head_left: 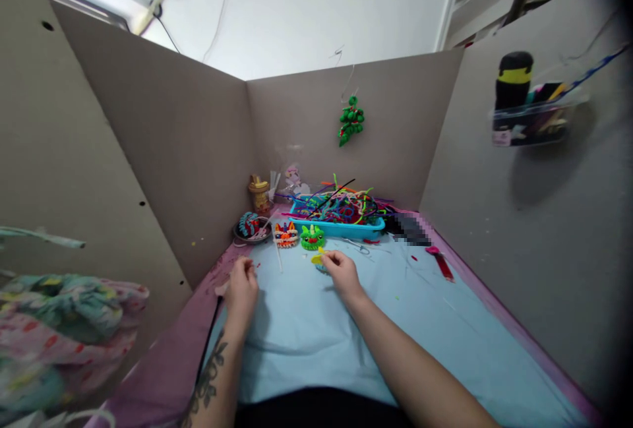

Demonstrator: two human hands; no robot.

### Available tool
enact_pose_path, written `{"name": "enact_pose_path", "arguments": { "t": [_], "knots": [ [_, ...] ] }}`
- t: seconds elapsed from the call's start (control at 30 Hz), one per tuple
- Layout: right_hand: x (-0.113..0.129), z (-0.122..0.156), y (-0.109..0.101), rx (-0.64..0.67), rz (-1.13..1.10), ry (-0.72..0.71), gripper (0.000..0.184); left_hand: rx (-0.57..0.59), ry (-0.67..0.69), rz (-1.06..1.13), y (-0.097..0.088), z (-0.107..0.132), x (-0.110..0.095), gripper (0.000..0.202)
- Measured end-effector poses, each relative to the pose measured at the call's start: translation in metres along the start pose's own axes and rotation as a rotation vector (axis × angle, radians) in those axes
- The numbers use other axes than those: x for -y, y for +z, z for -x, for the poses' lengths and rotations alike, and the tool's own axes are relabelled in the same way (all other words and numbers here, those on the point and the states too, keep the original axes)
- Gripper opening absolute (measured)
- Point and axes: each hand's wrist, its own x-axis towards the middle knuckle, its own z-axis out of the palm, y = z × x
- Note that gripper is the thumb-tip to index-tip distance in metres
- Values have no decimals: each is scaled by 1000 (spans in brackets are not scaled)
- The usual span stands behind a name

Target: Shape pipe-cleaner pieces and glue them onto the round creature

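My right hand [341, 273] pinches a small yellow piece [317, 258], its exact kind too small to tell, over the middle of the blue cloth. Just under that piece shows a small teal thing [322, 269], partly hidden by the fingers. My left hand [242, 286] is at the cloth's left side with its fingers curled together; what they hold, if anything, is hidden. Beyond the hands sit a green pipe-cleaner animal head [312, 237] and an orange, white and purple one [285, 235], side by side. A thin white stick [279, 255] lies between my hands.
A blue tray [341, 227] heaped with coloured pipe cleaners stands at the back. Left of it is a dark bowl [253, 239] holding a blue-and-red piece. Scissors [363, 249] lie before the tray. A red-handled tool [440, 263] lies right. Grey panels [306, 124] enclose the table.
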Motion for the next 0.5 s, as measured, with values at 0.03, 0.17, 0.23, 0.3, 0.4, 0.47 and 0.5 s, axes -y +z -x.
{"name": "enact_pose_path", "arguments": {
  "t": [0.03,0.17,0.23,0.3,0.4,0.47,0.5],
  "knots": [
    [0,-1,-1,-10,16,-10,25,37,-1,-58,-9,-6,9,22],
    [6,-2,-7,-34,108,-106,17,213,-15,-241,-30,-17,35,22],
    [8,-2,-10,-15,149,-169,14,261,-30,-287,-31,-18,44,21],
    [8,-2,-12,14,176,-215,13,279,-44,-300,-30,-19,50,22],
    [7,-2,-14,47,195,-247,13,268,-61,-264,-29,-22,57,26],
    [6,-2,-15,54,193,-246,13,241,-65,-207,-29,-26,59,26],
    [6,-3,-15,53,186,-240,13,225,-64,-168,-29,-28,59,25]
  ]
}}
